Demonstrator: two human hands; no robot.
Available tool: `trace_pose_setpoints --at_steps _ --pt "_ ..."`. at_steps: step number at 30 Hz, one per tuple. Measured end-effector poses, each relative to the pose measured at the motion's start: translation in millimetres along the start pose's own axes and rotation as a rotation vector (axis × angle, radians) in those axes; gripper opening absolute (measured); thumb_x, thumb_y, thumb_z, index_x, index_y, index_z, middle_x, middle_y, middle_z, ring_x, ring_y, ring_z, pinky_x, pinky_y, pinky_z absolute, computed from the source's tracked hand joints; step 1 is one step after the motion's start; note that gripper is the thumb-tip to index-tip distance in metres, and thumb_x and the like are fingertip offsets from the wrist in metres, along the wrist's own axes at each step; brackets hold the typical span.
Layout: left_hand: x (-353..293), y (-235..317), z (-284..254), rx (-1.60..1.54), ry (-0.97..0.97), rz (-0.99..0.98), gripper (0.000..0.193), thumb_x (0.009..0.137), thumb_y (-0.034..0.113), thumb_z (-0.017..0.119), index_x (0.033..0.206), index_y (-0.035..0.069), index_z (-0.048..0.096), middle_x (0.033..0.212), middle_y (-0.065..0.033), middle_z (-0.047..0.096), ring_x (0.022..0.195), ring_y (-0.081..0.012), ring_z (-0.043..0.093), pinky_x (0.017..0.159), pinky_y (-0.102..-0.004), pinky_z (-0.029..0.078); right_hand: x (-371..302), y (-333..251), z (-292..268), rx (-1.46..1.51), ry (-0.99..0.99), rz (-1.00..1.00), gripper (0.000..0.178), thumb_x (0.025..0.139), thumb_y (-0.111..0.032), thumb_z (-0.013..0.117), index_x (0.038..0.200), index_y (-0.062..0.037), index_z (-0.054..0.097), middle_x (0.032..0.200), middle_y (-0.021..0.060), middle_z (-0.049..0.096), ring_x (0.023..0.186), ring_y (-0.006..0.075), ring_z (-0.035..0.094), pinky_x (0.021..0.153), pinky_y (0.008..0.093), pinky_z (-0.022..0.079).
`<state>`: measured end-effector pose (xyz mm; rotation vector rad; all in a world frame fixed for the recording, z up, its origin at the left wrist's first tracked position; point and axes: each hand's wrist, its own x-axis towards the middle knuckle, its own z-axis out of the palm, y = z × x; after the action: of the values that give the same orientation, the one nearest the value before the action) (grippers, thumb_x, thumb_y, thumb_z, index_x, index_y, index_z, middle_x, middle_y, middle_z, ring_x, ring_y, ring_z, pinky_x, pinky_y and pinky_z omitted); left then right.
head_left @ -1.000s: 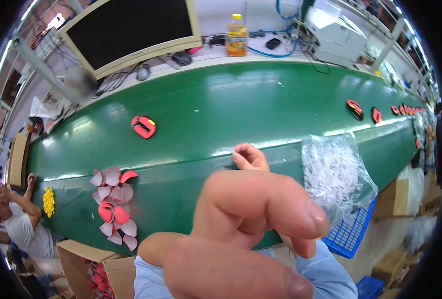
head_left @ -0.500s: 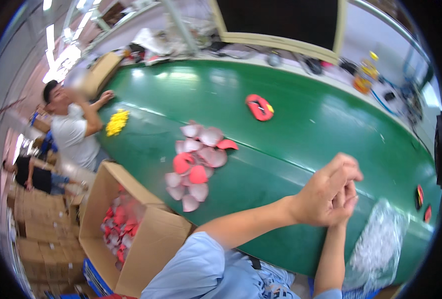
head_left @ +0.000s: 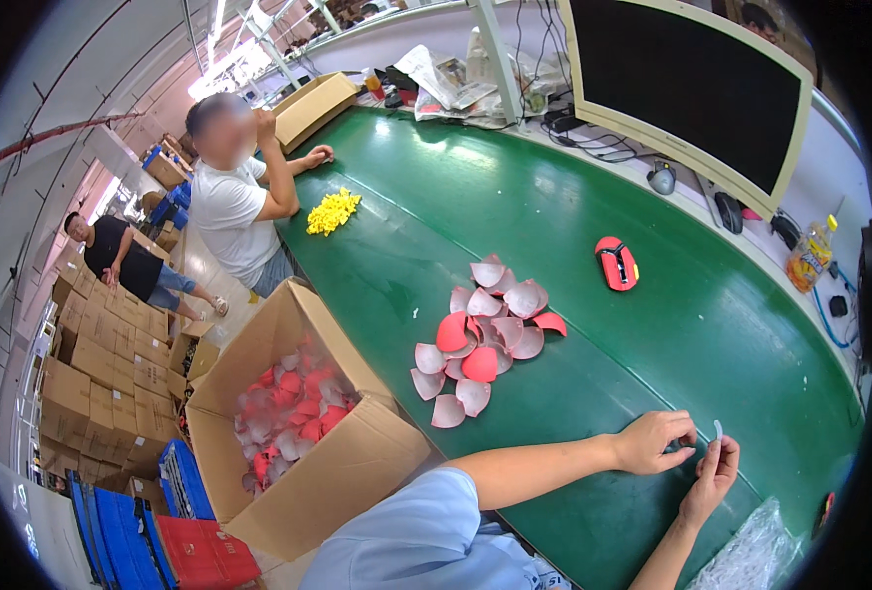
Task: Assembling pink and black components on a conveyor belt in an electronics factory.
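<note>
A small, pale translucent strip (head_left: 719, 430) stands up from the pinched fingers of my right hand (head_left: 715, 474), above the green tabletop (head_left: 544, 452). Just left of it is my left hand (head_left: 656, 442), its fingers bent and the thumb apart from them, with nothing visible between. The two hands are close together but not touching. To the left of them lies a loose pile of curved, petal-shaped shells (head_left: 491, 329), some red and some greyish pink. By my right forearm, a clear plastic bag (head_left: 751, 551) is partly cut off by the picture's edge.
An open cardboard box (head_left: 303, 516) of similar shells stands at the table's left edge. Farther off are a red and black oval part (head_left: 617, 264), yellow pieces (head_left: 333, 211), a monitor (head_left: 691, 84) and a bottle (head_left: 811, 254). A co-worker (head_left: 234, 197) sits at the far left.
The view has swung left, so things on the table sit farther right. My hands, crossed close together before, are now apart, and the pale strip shows in my right fingers.
</note>
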<state>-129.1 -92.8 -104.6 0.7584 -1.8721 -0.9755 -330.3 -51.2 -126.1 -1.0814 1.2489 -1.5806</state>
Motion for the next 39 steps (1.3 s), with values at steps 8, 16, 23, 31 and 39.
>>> trace_pose_setpoints --at_steps 8,16,23,31,39 --pt "-1 -1 3 -0.047 0.033 0.046 0.023 0.096 0.017 0.068 0.112 0.001 0.063 0.090 -0.0125 0.065 0.075 -0.0297 0.064 0.068 -0.0418 0.052 -10 -8 14 -0.101 -0.190 -0.027 0.009 0.111 -0.012 0.062 0.113 -0.0034 0.063 0.099 -0.0027 0.062 0.087 0.0058 0.056 0.079 0.0232 0.046" --pt "-1 -5 6 -0.096 0.071 -0.046 0.031 0.106 0.022 0.062 0.126 0.000 0.058 0.091 -0.0158 0.067 0.078 -0.0315 0.066 0.071 -0.0437 0.053 -12 -6 9 -0.171 -0.160 -0.077 0.010 0.109 -0.008 0.064 0.115 0.0002 0.063 0.104 0.0006 0.064 0.093 0.0083 0.058 0.083 0.0241 0.046" --pt "-2 -10 5 -0.097 0.086 0.011 0.027 0.108 0.023 0.060 0.121 0.000 0.061 0.095 -0.0180 0.069 0.083 -0.0355 0.068 0.074 -0.0443 0.054 -15 -13 19 -0.255 -0.212 -0.130 0.009 0.109 -0.007 0.064 0.111 0.0016 0.065 0.101 0.0016 0.065 0.089 0.0074 0.059 0.079 0.0237 0.047" --pt "-1 -10 6 -0.154 0.087 -0.036 0.034 0.104 0.024 0.064 0.127 0.002 0.054 0.087 -0.0129 0.067 0.069 -0.0264 0.065 0.065 -0.0416 0.052 -14 -14 19 -0.334 -0.187 -0.174 0.009 0.108 -0.008 0.066 0.108 0.0009 0.066 0.094 -0.0009 0.062 0.081 0.0061 0.054 0.071 0.0222 0.042" --pt "1 -12 6 -0.134 0.111 -0.010 0.025 0.103 0.021 0.065 0.117 0.002 0.059 0.083 -0.0124 0.066 0.068 -0.0255 0.063 0.065 -0.0404 0.051 -13 -10 18 -0.282 -0.237 -0.132 0.010 0.110 -0.007 0.063 0.113 0.0021 0.065 0.104 0.0020 0.067 0.095 0.0077 0.062 0.086 0.0238 0.049"
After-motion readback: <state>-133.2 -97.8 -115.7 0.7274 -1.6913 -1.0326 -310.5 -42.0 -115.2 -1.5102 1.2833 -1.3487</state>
